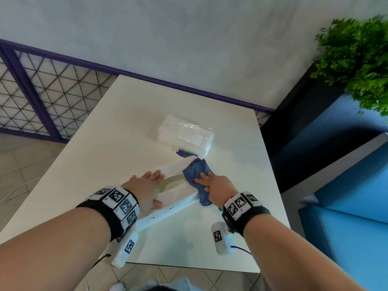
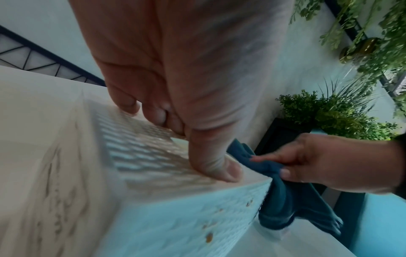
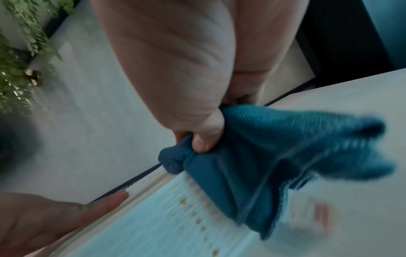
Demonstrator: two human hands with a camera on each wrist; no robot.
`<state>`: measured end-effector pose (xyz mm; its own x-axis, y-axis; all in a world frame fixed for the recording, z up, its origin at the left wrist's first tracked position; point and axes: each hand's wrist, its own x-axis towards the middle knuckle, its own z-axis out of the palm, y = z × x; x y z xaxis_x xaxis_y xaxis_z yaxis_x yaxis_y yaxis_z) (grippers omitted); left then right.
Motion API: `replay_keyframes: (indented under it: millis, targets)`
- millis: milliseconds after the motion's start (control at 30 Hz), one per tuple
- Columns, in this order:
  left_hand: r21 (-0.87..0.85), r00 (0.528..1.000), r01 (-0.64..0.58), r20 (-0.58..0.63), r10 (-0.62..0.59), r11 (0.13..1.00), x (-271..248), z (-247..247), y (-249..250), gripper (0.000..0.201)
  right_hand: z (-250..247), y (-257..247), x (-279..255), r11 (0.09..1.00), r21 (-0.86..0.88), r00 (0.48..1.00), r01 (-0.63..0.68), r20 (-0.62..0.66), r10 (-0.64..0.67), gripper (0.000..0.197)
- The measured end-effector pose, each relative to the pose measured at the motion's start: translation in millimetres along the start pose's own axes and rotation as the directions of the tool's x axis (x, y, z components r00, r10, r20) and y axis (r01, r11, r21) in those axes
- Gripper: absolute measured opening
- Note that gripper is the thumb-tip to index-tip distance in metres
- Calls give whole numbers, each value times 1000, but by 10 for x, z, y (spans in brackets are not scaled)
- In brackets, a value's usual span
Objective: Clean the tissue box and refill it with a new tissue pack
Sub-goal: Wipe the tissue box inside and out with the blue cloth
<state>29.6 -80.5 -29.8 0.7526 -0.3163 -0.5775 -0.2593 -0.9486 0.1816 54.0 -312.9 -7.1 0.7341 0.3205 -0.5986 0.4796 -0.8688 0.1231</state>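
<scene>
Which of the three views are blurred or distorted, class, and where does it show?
Head view: sharp, though wide-angle bending curves the white table edges. Left wrist view: the white patterned tissue box smears near the lens. Right wrist view: motion blur streaks the blue ribbed cloth gripped by the right hand.

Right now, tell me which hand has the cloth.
The right hand: it grips the blue cloth on the tissue box. The left hand only rests flat on the box.
</scene>
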Motion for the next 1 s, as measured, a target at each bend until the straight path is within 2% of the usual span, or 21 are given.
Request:
replay_keyframes:
  millis: [100, 200, 233, 300, 333, 367, 400, 467, 533, 600, 667, 800, 900, 967, 1000]
  targets:
    - [3, 1000, -7, -16, 7, 1000, -11, 16, -5, 88, 58, 95, -189, 985, 168, 998, -29, -57, 39, 51]
    - [-30, 995, -23, -102, 20, 999, -82, 55, -15, 86, 91, 214, -439, 884, 437, 957, -166, -143, 251, 43]
    - [-46, 982, -36, -188, 26, 998, -118, 68, -32, 83, 151, 274, -523, 788, 581, 926, -203, -149, 348, 41]
    - [-63, 918, -95, -393, 63, 994, -183, 95, -85, 61, 318, 404, -683, 539, 821, 847, -186, -144, 511, 33]
    - [-37, 906, -129, -410, 103, 991, -200, 116, -103, 46, 457, 443, -779, 428, 889, 811, -164, -125, 572, 30]
    - [-27, 915, -145, -384, 123, 989, -229, 106, -141, 37, 519, 489, -820, 364, 921, 784, -138, -123, 609, 30]
    - [-3, 943, -145, -304, 137, 989, -271, 124, -157, 37, 634, 486, -859, 279, 954, 765, -110, -98, 637, 30]
    - [139, 972, -142, -168, 165, 980, -306, 109, -158, 48, 719, 470, -875, 96, 995, 731, 7, -71, 678, 29]
    - [261, 969, -179, -120, 216, 949, -283, 74, -77, 55, 755, 413, -859, -81, 989, 735, 123, -36, 677, 28]
    - [254, 970, -207, -73, 232, 945, -237, 36, 20, 59, 776, 297, -843, -200, 963, 766, 181, -10, 643, 26]
    - [210, 972, -210, -57, 227, 955, -189, 21, 92, 61, 743, 178, -845, -248, 939, 790, 239, -39, 612, 25]
    - [-10, 977, -152, -154, 149, 988, -120, -135, 153, 49, 487, 91, -951, -189, 916, 795, 355, -189, 576, 26]
    - [-248, 965, -147, -249, 84, 958, -103, -340, 126, 49, 235, 1, -1074, -158, 887, 795, 434, -295, 530, 28]
    - [-441, 939, -204, -342, 46, 874, -113, -482, 172, 48, 79, -196, -1083, -87, 886, 811, 456, -373, 452, 30]
    - [-498, 921, -254, -387, 49, 829, -125, -544, 224, 46, 30, -342, -1042, 17, 896, 827, 443, -416, 378, 34]
